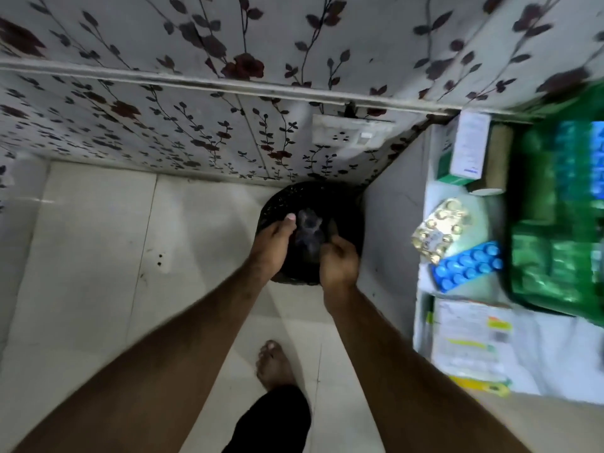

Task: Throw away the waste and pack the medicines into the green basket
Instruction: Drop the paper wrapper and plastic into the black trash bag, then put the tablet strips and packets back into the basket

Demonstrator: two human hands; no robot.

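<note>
**Waste over the black bin**

Waste [307,233], a greyish crumpled blur, sits between both hands right above the mouth of a black round bin [346,204] on the tiled floor [98,240] in the wall corner. The left hand [273,245] has its thumb and fingers loosely curled beside the waste; whether that grip touches it cannot be told. The right hand [338,263] is curled inward, its grip likewise unclear. To the right, on the tabletop [555,348], lie a gold blister strip [439,228], a blue blister strip [467,271], a white medicine box [469,145] and a printed packet [472,338]. The green basket [552,223] stands beside them, holding blurred green and blue packs. A bare foot [273,364] is below.
</note>
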